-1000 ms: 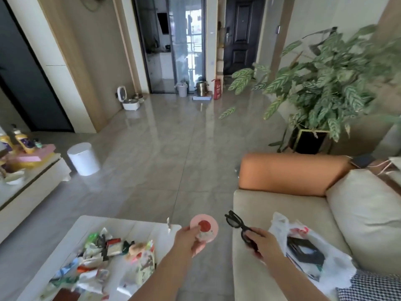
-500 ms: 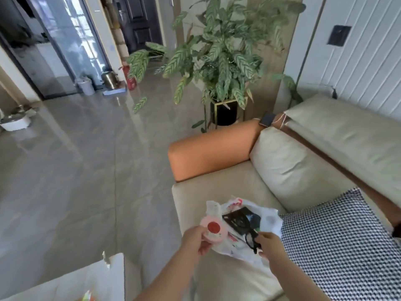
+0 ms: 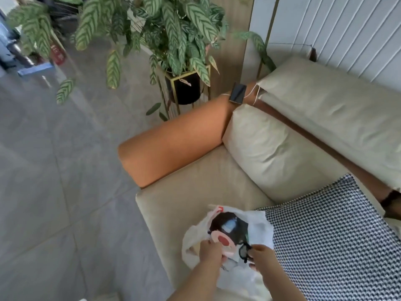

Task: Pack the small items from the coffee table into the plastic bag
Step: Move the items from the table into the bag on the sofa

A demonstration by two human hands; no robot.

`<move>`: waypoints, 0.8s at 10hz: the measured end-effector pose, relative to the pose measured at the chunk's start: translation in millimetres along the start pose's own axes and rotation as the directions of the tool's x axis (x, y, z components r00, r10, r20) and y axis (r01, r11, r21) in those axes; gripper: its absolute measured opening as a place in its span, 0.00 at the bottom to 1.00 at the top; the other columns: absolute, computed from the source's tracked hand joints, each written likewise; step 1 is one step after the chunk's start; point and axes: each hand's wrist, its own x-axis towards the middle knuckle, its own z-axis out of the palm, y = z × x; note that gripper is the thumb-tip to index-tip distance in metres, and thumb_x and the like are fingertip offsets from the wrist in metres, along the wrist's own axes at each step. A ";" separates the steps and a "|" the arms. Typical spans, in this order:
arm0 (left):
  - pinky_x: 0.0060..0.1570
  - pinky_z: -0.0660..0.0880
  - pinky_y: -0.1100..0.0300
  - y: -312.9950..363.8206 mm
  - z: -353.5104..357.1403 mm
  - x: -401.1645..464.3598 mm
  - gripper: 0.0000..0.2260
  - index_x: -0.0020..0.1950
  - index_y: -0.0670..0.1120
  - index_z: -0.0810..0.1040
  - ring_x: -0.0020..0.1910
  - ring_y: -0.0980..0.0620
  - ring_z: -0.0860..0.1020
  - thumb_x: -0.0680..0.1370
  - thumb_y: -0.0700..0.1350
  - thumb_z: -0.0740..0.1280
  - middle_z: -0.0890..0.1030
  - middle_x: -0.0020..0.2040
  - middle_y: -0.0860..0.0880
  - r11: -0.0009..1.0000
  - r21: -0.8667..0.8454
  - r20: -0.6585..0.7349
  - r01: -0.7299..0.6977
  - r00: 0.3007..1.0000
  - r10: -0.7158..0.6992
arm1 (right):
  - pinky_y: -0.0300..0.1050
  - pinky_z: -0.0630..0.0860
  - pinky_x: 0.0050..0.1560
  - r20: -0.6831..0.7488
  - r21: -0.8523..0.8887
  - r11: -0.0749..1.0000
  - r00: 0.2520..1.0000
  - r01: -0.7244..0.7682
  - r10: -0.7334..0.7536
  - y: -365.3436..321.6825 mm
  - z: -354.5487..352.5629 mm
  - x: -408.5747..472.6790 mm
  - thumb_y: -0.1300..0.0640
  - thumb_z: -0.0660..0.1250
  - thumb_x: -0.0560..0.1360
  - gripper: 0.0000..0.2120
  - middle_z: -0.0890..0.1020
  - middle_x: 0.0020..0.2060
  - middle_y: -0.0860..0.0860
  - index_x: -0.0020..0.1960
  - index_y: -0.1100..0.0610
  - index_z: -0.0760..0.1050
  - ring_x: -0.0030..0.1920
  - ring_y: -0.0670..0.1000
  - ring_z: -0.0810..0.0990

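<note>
Left hand (image 3: 211,250) curled around a round pink disc with a red centre (image 3: 223,239), fingers gripping its lower edge, disc held at the mouth of a white plastic bag (image 3: 259,227). Right hand (image 3: 261,256) just beside it, thumb and fingers pinching a pair of black-framed glasses (image 3: 244,250) by the frame, also over the bag's opening. Both hands close together, nearly touching, forearms reaching up from the bottom edge. Inside the open bag, a dark item with a pale patch (image 3: 230,223) (too blurred to identify). Bag lying crumpled on the beige seat cushion (image 3: 195,192) of a sofa, red print visible along its top rim. Immediately to the right of the bag, touching its edge, a black-and-white houndstooth cushion (image 3: 329,235). Behind the bag, a plump beige back cushion (image 3: 271,146), and a second, longer one (image 3: 338,118) above that. Orange bolster-shaped armrest (image 3: 173,151) at the sofa's far end, with a dark phone (image 3: 238,93) lying on top, a pale cable attached. Beyond the armrest, a large potted plant (image 3: 160,33) with striped green leaves in a black pot on a gold-framed stand. Grey tiled floor (image 3: 54,170) on the left; white ribbed wall panelling (image 3: 347,29) at upper right.
</note>
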 end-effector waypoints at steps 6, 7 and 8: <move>0.71 0.61 0.55 -26.0 -22.2 -9.6 0.21 0.74 0.40 0.59 0.70 0.43 0.67 0.81 0.38 0.56 0.67 0.71 0.41 0.963 0.200 -0.018 -0.182 0.982 0.189 | 0.33 0.72 0.42 0.107 -0.416 0.838 0.934 0.353 -0.340 1.5 5.7 -24.5 0.62 0.74 0.67 0.13 0.82 0.45 0.53 0.51 0.55 0.81 0.40 0.44 0.78; 0.71 0.62 0.54 -36.4 -37.9 -33.4 0.25 0.75 0.40 0.56 0.70 0.42 0.66 0.79 0.36 0.59 0.64 0.73 0.40 0.963 0.201 -0.002 -0.179 0.983 0.183 | 0.23 0.66 0.24 0.189 -0.492 0.759 0.904 0.426 -0.384 4.5 -0.4 -47.5 0.60 0.70 0.72 0.12 0.74 0.35 0.43 0.49 0.45 0.75 0.22 0.34 0.70; 0.69 0.65 0.52 -54.1 -58.1 -58.9 0.24 0.75 0.39 0.58 0.68 0.40 0.70 0.79 0.35 0.59 0.66 0.71 0.38 0.956 0.189 0.020 -0.223 0.974 0.224 | 0.25 0.63 0.32 0.291 -0.533 0.738 0.908 0.414 -0.300 13.8 -1.3 -64.5 0.60 0.62 0.77 0.15 0.72 0.40 0.47 0.63 0.57 0.73 0.33 0.39 0.68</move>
